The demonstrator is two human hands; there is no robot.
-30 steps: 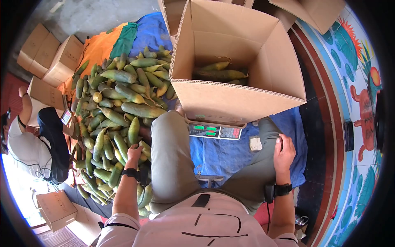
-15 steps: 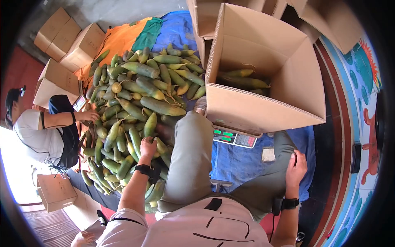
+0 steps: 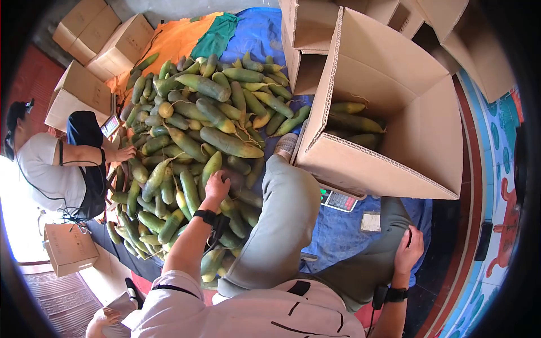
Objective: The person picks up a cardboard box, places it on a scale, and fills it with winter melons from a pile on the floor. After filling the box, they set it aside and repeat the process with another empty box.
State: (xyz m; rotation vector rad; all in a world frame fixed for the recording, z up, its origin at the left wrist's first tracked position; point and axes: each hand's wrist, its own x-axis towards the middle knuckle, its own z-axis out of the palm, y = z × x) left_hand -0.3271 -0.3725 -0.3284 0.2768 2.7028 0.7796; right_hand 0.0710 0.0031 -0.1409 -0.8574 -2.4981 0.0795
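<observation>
My left hand [image 3: 217, 190] reaches down onto a heap of green radishes [image 3: 211, 116], its fingers loosely bent and apart. It lies at the lower end of one green radish [image 3: 212, 167] and beside a darker, shaded radish [image 3: 235, 178], touching the heap without a clear hold. On my thigh rests my right hand [image 3: 408, 251], fingers loosely bent; a dark strip between thumb and fingers is too small to make out. A tall open carton [image 3: 389, 160] holds several radishes [image 3: 355, 121] at its bottom. It stands on a scale [image 3: 338, 200], whose keypad partly shows beneath it.
At the left a person [image 3: 48, 169] sits with one hand on the heap. Cartons [image 3: 81, 101] stand behind them, and more open cartons [image 3: 315, 28] stand at the top. A blue tarp [image 3: 332, 231] lies under the scale. A painted wall [image 3: 499, 169] borders the right.
My left hand has moved forward and right over the heap, with its fingers near the darker radish. My view has shifted, and the carton now covers more of the scale. My right hand's fingers have bent more.
</observation>
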